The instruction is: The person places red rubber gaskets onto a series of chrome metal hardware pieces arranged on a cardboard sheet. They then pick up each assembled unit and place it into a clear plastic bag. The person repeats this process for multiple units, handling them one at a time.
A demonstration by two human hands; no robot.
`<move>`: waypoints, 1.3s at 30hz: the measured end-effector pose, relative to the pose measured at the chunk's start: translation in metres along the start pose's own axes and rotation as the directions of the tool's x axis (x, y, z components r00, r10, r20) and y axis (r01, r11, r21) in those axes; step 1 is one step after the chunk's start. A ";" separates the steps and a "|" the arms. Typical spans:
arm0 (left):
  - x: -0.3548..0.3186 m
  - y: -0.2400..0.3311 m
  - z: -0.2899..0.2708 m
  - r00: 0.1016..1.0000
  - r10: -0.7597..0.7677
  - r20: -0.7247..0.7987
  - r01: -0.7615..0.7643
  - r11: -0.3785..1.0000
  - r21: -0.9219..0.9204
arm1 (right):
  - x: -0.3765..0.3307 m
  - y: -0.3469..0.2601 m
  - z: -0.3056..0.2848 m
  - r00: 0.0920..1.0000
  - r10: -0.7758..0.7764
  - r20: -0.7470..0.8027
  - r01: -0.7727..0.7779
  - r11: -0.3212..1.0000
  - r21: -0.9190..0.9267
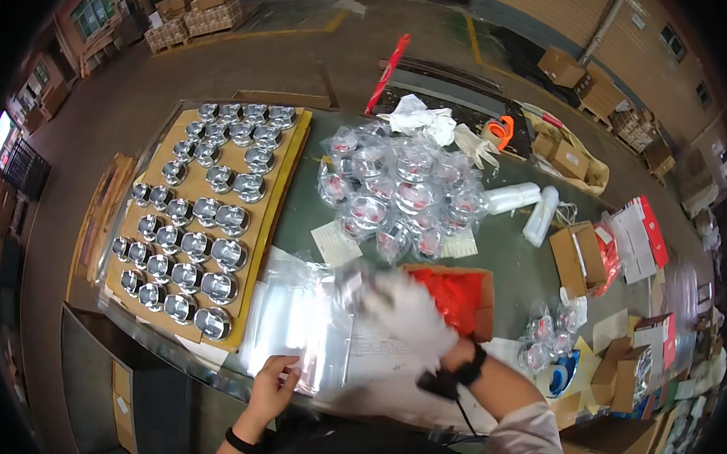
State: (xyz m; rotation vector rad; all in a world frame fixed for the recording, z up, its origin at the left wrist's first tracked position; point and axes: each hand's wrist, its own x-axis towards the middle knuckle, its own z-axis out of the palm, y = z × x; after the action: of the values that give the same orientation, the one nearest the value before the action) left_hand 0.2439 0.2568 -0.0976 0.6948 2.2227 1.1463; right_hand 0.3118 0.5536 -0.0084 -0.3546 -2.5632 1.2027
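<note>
My bare left hand [273, 388] rests at the near edge of a stack of clear plastic bags [290, 314]. Its thumb and forefinger are apart, and I see nothing between them. My right hand [408, 313], in a white glove, is smeared by motion over the far right part of the stack. At its fingertips is a blurred, shiny metal piston [350, 283]; the glove hides part of the grip. To the left, rows of bare metal pistons [229, 254] stand on a cardboard sheet [255, 291]. Beyond my right hand lies a heap of bagged pistons [411, 192].
An open box of red bags [454, 303] sits right beside my right hand. Farther right are white plastic rolls [511, 198], an open carton [576, 257] and a few bagged pistons [543, 329]. White gloves [420, 118] and an orange tape dispenser [500, 133] lie at the back.
</note>
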 end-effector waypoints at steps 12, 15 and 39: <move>0.052 0.010 0.019 0.968 0.231 -0.095 -0.193 0.934 0.301 | 0.105 0.052 0.016 0.919 -0.162 -0.359 -0.041 0.866 -0.498; 0.060 0.010 0.035 0.980 0.199 -0.026 -0.170 0.893 0.417 | 0.006 -0.004 -0.020 0.927 0.374 0.025 -0.372 0.908 0.192; -0.006 0.033 0.059 0.861 0.503 0.074 -0.508 0.843 0.179 | -0.119 0.044 0.024 0.975 0.197 -0.099 -0.217 0.774 -0.594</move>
State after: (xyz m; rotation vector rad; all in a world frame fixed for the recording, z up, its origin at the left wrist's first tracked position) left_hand 0.2945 0.3029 -0.0973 1.4390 2.2095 1.1507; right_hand 0.4182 0.5237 -0.0749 -0.8015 -2.8798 0.3759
